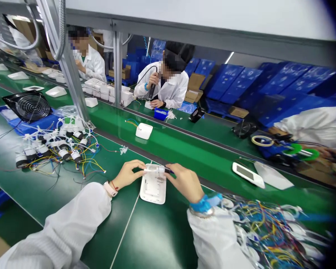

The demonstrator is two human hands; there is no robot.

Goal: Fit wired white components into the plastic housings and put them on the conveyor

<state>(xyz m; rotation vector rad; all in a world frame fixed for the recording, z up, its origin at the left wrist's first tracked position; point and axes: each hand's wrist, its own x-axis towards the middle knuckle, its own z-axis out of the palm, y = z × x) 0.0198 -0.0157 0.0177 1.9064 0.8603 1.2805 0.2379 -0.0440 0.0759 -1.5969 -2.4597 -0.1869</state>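
At lower centre, the left hand and right hand both pinch a small white part over the shell on the bench. It looks light, rigid and fiddly; gripping its ends suits it.

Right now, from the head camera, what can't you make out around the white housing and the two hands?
- Small white part pinched over the white housing: too small to identify; fingers of the left hand and right hand cover its ends.
- Wire bundle at lower right: blurred, cut by the dark frame corner.
- Motors with leads: labels too small to read.
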